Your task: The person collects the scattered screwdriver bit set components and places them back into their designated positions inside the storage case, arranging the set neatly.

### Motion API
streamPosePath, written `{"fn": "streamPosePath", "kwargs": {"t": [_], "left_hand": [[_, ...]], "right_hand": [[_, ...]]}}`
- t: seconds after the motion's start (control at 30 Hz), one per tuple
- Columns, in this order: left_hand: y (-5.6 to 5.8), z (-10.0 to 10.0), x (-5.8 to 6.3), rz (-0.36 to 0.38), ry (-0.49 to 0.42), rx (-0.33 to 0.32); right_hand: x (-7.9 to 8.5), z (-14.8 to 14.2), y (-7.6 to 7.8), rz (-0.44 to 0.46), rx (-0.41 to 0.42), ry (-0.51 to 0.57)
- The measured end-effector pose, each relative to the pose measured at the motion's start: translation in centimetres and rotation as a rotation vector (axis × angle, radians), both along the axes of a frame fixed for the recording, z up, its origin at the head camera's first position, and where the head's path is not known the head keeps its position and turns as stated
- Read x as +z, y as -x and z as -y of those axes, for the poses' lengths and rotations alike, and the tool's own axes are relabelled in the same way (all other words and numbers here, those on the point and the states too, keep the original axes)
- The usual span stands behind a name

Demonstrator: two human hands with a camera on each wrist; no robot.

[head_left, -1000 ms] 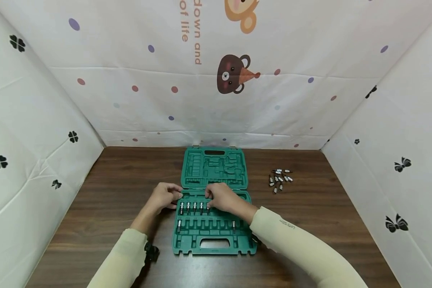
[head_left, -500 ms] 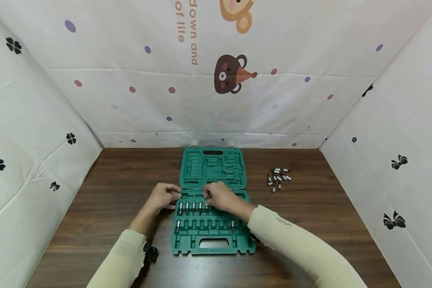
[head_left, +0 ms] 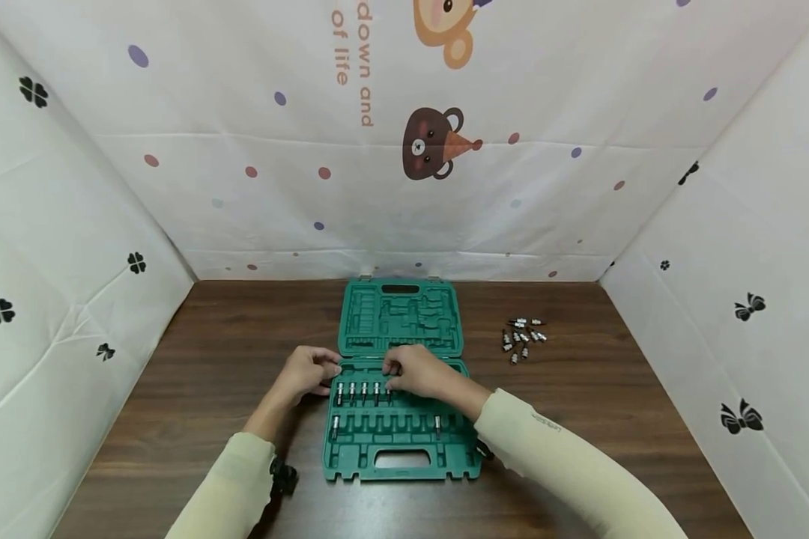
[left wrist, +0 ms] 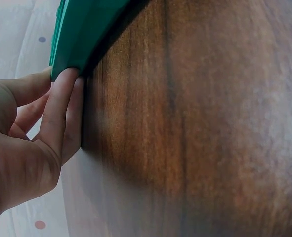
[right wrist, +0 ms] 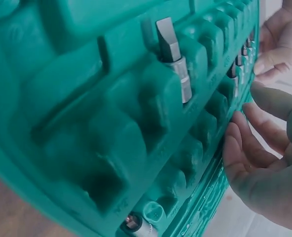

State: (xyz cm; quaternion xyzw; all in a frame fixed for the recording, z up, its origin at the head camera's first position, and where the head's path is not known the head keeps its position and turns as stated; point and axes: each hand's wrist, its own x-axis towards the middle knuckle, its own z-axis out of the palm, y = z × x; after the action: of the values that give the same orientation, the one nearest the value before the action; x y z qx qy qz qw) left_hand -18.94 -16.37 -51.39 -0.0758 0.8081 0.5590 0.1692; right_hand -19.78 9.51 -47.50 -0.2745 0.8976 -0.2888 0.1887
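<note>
A green tool case [head_left: 401,454] lies unfolded on the table. My left hand [head_left: 308,370] pinches its left edge near the hinge, thumb on top and fingers against the side, as the left wrist view shows. My right hand [head_left: 414,370] curls over the upper row of slots, with thumb and fingertips at a bit socket [head_left: 389,395]; its silver end is mostly covered. Left of it several bit sockets [head_left: 364,394] sit upright in that row. In the lower row stand a bit socket [head_left: 335,427] at the left and a flat-bladed bit socket [right wrist: 185,84] towards the right.
Several loose bit sockets [head_left: 523,337] lie in a cluster on the brown wooden table [head_left: 229,329], right of the case. The case lid [head_left: 401,314] lies back towards the rear wall. White printed cloth [head_left: 256,209] surrounds the table on three sides.
Both hands keep nearly the same places on the case. The head view shifts slightly; the right fingers stay at the same bit socket.
</note>
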Motion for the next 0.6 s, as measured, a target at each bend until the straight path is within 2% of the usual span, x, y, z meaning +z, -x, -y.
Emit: {"fn": "streamPosePath", "kwargs": {"t": [0.33,0.6], "left_hand": [[-0.2,0.1,-0.2,-0.007,-0.004,0.01],[-0.2,0.1,-0.1,-0.011,-0.006,0.0]], "right_hand": [[0.8,-1.4,-0.3,0.042,0.005,0.107],[1.4,-3.7,-0.5,0.033,-0.049,0.232]]}}
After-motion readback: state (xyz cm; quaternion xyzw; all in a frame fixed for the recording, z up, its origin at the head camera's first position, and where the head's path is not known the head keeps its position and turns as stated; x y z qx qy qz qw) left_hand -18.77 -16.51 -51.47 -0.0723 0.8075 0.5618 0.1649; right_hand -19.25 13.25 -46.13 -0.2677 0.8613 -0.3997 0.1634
